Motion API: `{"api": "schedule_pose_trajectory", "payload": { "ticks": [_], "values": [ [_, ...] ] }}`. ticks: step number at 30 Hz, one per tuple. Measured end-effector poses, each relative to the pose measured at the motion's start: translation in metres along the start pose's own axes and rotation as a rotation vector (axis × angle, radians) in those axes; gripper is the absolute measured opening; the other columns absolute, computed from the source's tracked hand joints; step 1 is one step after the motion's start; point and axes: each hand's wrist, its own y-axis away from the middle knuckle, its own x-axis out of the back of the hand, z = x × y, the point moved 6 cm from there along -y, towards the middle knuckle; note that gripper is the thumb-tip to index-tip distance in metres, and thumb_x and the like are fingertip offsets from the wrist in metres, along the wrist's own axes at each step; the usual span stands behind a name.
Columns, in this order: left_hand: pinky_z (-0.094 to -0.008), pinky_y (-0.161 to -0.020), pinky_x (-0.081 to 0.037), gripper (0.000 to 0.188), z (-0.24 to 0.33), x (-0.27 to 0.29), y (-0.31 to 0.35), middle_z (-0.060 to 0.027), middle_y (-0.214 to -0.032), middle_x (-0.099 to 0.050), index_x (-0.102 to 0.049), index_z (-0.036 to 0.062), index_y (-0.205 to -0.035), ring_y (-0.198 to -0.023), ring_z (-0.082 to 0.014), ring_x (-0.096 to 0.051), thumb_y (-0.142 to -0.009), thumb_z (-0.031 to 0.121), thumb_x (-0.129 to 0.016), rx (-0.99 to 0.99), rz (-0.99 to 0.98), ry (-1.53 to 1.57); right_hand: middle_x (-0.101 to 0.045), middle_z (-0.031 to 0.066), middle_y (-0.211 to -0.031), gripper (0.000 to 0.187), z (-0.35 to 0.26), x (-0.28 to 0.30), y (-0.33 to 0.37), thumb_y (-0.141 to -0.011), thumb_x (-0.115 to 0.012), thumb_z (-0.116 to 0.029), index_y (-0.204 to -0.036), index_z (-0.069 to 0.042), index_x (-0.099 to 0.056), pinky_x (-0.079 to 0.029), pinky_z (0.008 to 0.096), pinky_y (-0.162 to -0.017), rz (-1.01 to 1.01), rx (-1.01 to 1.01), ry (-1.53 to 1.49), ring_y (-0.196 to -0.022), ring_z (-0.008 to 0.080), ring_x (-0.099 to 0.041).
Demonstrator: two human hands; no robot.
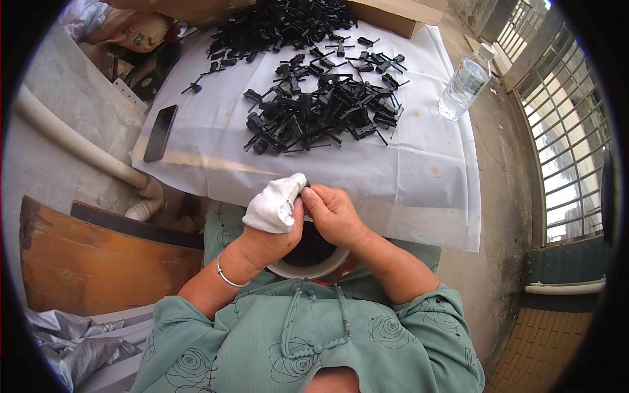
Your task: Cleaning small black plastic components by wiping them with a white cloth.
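My left hand [280, 240] is closed, its fingers wrapped in a white cloth [272, 207]. Pressed against it, my right hand [337, 215] pinches a small black plastic part [305, 188] between thumb and fingers. Both hands seem to grip that part; most of it is hidden by the fingers and cloth. Below my hands, between my knees, stands a pale bucket [308, 270] with a dark inside. Beyond them on the table lies a heap of black plastic parts with thin pins [321, 111].
A white plastic sheet covers the table [216, 141]. A bigger pile of black parts [278, 26] sits at its far side by a cardboard box [393, 16]. A phone [160, 133] lies left, a water bottle [466, 83] stands right. A wooden board [105, 262] leans at lower left.
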Motion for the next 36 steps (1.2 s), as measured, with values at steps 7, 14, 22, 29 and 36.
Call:
{"api": "schedule_pose_trajectory", "payload": {
  "ticks": [7,14,22,29,36],
  "values": [
    [-0.0261,-0.074,-0.047,0.025,-0.028,-0.005,0.008,-0.0066,-0.096,-0.055,-0.046,0.0000,-0.109,-0.084,-0.0113,-0.053,-0.087,0.003,-0.055,0.385,0.033,0.750,-0.055,0.0053,-0.065,0.019,-0.055,0.016,-0.002,-0.089,-0.057,-0.020,-0.092,-0.001,-0.059,-0.043,0.0269,-0.055,-0.049,0.123,0.455,-0.058,0.0108,-0.049],
    [-0.0176,-0.052,-0.036,0.035,-0.033,0.003,0.007,-0.0031,-0.088,-0.055,-0.036,0.0067,-0.126,-0.057,-0.0046,-0.041,-0.092,0.007,-0.044,0.560,-0.051,0.852,-0.055,0.0055,-0.064,0.013,-0.061,0.020,-0.004,-0.077,-0.068,-0.010,-0.087,-0.003,-0.064,-0.040,0.0267,-0.051,-0.011,0.472,0.530,-0.054,0.0137,-0.049],
    [-0.0231,-0.078,-0.040,0.035,-0.025,0.005,0.007,-0.0060,-0.099,-0.050,-0.040,-0.0029,-0.120,-0.085,-0.0092,-0.045,-0.085,0.004,-0.041,0.346,-0.228,0.533,-0.053,0.0061,-0.063,0.012,-0.052,0.004,-0.014,-0.080,-0.066,-0.009,-0.081,0.000,-0.059,-0.038,0.0268,-0.049,-0.104,0.154,0.311,-0.052,0.0136,-0.046],
    [-0.0272,-0.082,-0.040,0.027,-0.031,0.007,0.008,-0.0075,-0.099,-0.050,-0.044,-0.0007,-0.111,-0.090,-0.0139,-0.047,-0.084,0.003,-0.041,0.469,-0.220,0.538,-0.053,0.0180,-0.065,0.024,-0.061,-0.013,-0.020,-0.089,-0.049,-0.014,-0.072,0.002,-0.051,-0.041,0.0399,-0.055,-0.134,0.341,0.436,-0.059,0.0378,-0.049],
    [-0.0295,-0.083,-0.041,0.026,-0.028,0.015,0.002,-0.0132,-0.096,-0.052,-0.046,-0.0011,-0.108,-0.089,-0.0233,-0.051,-0.083,0.004,-0.044,0.289,-0.158,0.257,-0.052,0.0197,-0.065,0.021,-0.063,-0.015,-0.027,-0.088,-0.051,-0.013,-0.073,0.002,-0.052,-0.041,0.0401,-0.055,-0.107,0.290,0.464,-0.059,0.0366,-0.051]
  ]
}}
